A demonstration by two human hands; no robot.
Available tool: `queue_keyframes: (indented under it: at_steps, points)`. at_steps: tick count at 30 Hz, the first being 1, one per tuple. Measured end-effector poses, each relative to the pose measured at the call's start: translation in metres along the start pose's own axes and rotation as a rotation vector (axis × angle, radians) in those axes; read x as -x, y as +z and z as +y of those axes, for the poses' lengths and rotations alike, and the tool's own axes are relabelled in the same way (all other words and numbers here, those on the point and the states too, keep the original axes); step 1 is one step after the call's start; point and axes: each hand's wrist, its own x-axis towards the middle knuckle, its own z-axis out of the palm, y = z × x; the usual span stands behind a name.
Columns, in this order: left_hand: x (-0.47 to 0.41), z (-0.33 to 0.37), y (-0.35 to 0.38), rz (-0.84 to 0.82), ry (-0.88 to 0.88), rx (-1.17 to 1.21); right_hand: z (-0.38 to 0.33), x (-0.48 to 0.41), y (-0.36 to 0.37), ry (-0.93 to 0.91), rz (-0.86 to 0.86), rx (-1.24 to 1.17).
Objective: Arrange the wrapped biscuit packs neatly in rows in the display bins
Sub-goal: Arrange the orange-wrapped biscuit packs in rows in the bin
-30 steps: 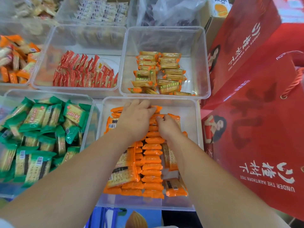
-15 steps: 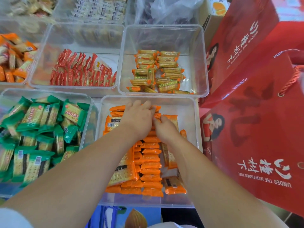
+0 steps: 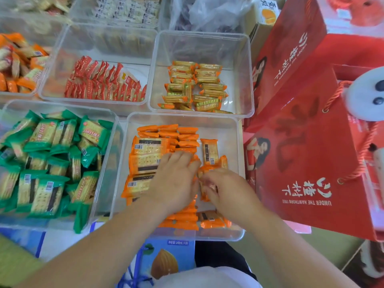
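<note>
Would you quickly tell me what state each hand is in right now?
Left hand: open, resting on the orange packs.
Right hand: curled at the packs, blurred; cannot tell.

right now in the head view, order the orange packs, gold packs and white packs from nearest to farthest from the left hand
1. orange packs: in the near bin, directly under the left hand, which rests on them.
2. gold packs: in the next bin behind, slightly right.
3. white packs: in the back row, up and to the left, farthest.

Lower frame: bare forearms lead to my left hand (image 3: 176, 180) and right hand (image 3: 227, 189); white garment (image 3: 207, 277) at bottom centre, dark cloth (image 3: 220, 254) above it.
</note>
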Motion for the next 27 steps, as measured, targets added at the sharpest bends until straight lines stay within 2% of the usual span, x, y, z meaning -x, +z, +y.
queue_keyframes:
  at_steps: [3,6,9,12,16,19,24,27]
  points:
    - [0.044,0.013,0.015,-0.128,0.121,0.027,0.002,0.019,-0.007,-0.076,-0.05,0.311]
    - [0.075,0.014,0.027,-0.246,0.146,0.016,0.007,0.031,-0.008,-0.02,-0.122,0.612]
    - [0.091,0.015,0.034,-0.246,0.129,0.026,0.006,0.036,0.0,0.069,-0.219,0.849]
    - [0.093,0.025,0.036,-0.212,0.16,0.017,0.001,0.035,0.012,0.098,-0.222,0.975]
    - [0.087,0.036,0.044,-0.254,0.203,0.03,-0.003,0.025,0.026,0.173,-0.25,1.008]
    - [0.082,0.036,0.048,-0.32,0.187,0.025,-0.003,0.026,0.033,0.222,-0.201,0.918]
    - [0.077,0.035,0.053,-0.324,0.186,-0.035,0.007,0.034,0.032,0.109,-0.104,0.751]
    - [0.08,0.032,0.056,-0.261,0.191,-0.046,0.018,0.029,0.028,0.022,-0.017,0.624]
